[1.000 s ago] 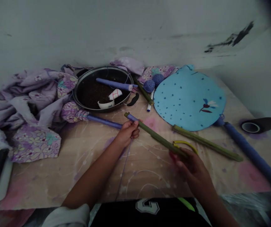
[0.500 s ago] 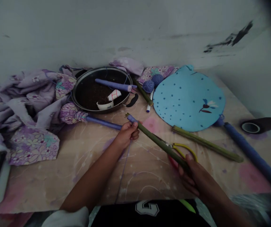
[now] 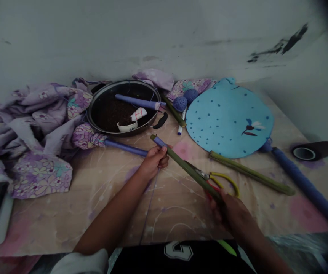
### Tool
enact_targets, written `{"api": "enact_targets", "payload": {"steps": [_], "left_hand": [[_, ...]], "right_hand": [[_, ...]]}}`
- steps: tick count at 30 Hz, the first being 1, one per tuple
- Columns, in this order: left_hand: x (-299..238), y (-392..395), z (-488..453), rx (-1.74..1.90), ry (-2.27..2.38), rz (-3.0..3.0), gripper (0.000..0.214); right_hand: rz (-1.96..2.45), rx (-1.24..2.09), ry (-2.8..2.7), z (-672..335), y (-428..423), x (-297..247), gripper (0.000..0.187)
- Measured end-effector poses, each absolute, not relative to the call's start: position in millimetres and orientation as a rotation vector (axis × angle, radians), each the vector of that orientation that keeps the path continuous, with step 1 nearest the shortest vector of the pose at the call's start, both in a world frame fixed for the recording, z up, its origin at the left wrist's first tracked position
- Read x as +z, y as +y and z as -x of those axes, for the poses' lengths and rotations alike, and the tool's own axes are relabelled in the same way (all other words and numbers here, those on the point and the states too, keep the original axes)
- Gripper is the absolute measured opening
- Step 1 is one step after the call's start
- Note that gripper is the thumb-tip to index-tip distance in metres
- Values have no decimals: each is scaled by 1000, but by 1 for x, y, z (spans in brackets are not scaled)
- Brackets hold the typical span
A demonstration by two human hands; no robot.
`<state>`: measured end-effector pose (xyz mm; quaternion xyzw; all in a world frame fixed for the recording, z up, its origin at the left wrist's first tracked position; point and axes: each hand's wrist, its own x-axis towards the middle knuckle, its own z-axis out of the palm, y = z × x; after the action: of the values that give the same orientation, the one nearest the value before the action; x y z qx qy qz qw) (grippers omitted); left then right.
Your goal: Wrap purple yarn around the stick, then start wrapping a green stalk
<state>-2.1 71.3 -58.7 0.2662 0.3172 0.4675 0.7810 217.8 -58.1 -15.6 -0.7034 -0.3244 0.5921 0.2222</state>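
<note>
A green plant stalk (image 3: 191,172) slants between my two hands. My left hand (image 3: 154,161) pinches it near its upper end, just below a band of purple yarn (image 3: 159,141) wound round it. From that hand a loose yarn strand (image 3: 150,205) runs down to the table's front edge. My right hand (image 3: 235,213) is wrapped round the lower end, somewhat blurred. Beneath the stalk lie scissors (image 3: 222,179) with yellow and red handles, partly covered by the stalk and right hand.
Behind stands a black pan (image 3: 106,133) holding a purple-wrapped stick (image 3: 136,101). Yarn balls (image 3: 180,103), a marker (image 3: 181,123) and a round blue fan (image 3: 226,121) lie right of it. Another stalk (image 3: 252,175) rests at right, near a dark tube (image 3: 316,151). Floral cloth (image 3: 40,163) is heaped left.
The stalk has turned about its length, its tip and yarn band looking different. My right hand has rolled over and shifted slightly left; my left hand stays in place.
</note>
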Motion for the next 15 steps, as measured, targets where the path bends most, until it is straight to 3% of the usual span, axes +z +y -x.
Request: {"api": "enact_targets", "payload": {"steps": [3,6,15], "left_hand": [[-60,70,1,999,691,-616,35],[-61,66,-3,979,699,-678,38],[-54,57,-10,900,714,-883,46]], "right_hand": [[1836,1842,-1011,-221,-51,-10,50],[1585,1711,-1124,-221,-31,-13,30],[1269,1886,-775,-148,35,-18,32]]}}
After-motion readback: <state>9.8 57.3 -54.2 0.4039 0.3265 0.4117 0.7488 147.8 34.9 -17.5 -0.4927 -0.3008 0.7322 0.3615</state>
